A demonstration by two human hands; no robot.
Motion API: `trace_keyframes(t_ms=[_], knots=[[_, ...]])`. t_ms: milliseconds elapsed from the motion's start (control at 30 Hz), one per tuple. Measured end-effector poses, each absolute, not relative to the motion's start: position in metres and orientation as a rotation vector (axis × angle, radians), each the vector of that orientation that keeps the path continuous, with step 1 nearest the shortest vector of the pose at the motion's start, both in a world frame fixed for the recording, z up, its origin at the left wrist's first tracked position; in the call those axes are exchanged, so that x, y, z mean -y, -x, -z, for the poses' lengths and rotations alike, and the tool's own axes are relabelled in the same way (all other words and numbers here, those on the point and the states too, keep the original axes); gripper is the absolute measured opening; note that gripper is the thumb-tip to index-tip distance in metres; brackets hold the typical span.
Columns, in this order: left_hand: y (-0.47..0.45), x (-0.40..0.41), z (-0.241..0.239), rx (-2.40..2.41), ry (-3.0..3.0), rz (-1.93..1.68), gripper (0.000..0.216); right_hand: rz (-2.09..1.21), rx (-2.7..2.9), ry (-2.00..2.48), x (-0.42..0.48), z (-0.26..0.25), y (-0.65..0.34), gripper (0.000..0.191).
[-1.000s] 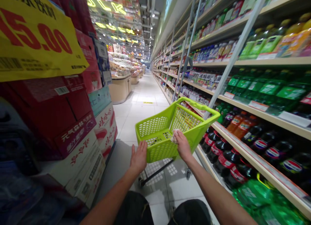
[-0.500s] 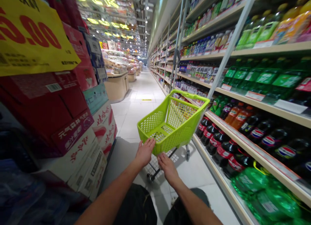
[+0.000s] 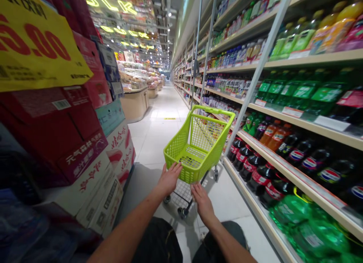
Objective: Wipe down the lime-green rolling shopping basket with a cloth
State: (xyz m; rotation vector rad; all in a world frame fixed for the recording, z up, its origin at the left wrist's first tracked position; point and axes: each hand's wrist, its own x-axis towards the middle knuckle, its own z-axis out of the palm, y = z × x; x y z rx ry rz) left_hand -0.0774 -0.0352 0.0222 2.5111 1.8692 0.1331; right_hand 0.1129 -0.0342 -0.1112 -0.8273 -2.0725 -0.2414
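A lime-green plastic basket cart (image 3: 176, 149) on small wheels stands in the aisle just ahead of me, angled toward the right-hand shelves, and looks empty inside. My left hand (image 3: 169, 178) rests on its near rim with the fingers spread flat. My right hand (image 3: 202, 200) is lower, fingers stretched out and touching the basket's near bottom edge. Neither hand holds anything. My knees in dark trousers show at the bottom of the view.
Shelves (image 3: 300, 130) full of soft-drink bottles run along the right, close to the cart. Stacked red and white cartons (image 3: 85, 157) under a yellow price sign (image 3: 36, 47) crowd the left. The tiled aisle (image 3: 159, 130) leads ahead past a beige display counter (image 3: 136, 102).
My right hand came out of the basket and dropped to its near bottom edge. My left hand moved onto the rim. The cart rolled slightly away and turned more end-on.
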Motion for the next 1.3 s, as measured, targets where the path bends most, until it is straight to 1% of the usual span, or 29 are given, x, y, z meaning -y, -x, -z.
trace_keyframes(t_ms=[133,200,367,433,533,633,767,867,1000,1067,1133,1233,1300], knots=[[0.08,0.024,-0.025,-1.914,-2.468,-0.157,0.071,0.217,2.013,0.846,0.035,0.078,-0.121,0.05],[0.081,0.017,-0.024,-1.967,-2.427,-0.126,0.07,0.236,1.992,0.867,0.029,0.07,-0.121,0.05],[0.073,0.015,-0.023,-1.952,-2.443,-0.108,0.065,0.254,2.061,0.94,0.029,0.105,-0.129,0.043],[0.067,0.018,-0.026,-1.921,-2.463,-0.14,0.063,0.243,2.068,0.927,0.036,0.107,-0.132,0.043],[0.064,0.019,-0.031,-1.854,-2.504,-0.22,0.06,0.222,2.037,0.885,0.04,0.082,-0.131,0.047],[0.069,0.017,-0.033,-1.912,-2.464,-0.242,0.059,0.236,1.989,0.895,0.034,0.062,-0.129,0.05],[0.076,0.016,-0.029,-1.918,-2.449,-0.162,0.061,0.287,2.025,0.943,0.034,0.087,-0.139,0.05],[0.074,0.017,-0.027,-1.855,-2.446,-0.209,0.062,0.28,2.05,0.934,0.042,0.096,-0.143,0.049],[0.073,0.016,-0.031,-1.863,-2.329,-0.336,0.063,0.227,2.0,0.885,0.041,0.058,-0.124,0.051],[0.075,0.015,-0.032,-1.89,-2.287,-0.345,0.064,0.234,1.979,0.872,0.035,0.049,-0.111,0.052],[0.078,0.016,-0.033,-1.875,-2.298,-0.31,0.065,0.253,1.985,0.895,0.032,0.058,-0.103,0.05],[0.08,0.02,-0.033,-1.819,-2.34,-0.268,0.067,0.26,2.049,0.913,0.036,0.086,-0.096,0.046],[0.08,0.022,-0.033,-1.806,-2.336,-0.267,0.068,0.246,2.073,0.893,0.041,0.091,-0.091,0.045]])
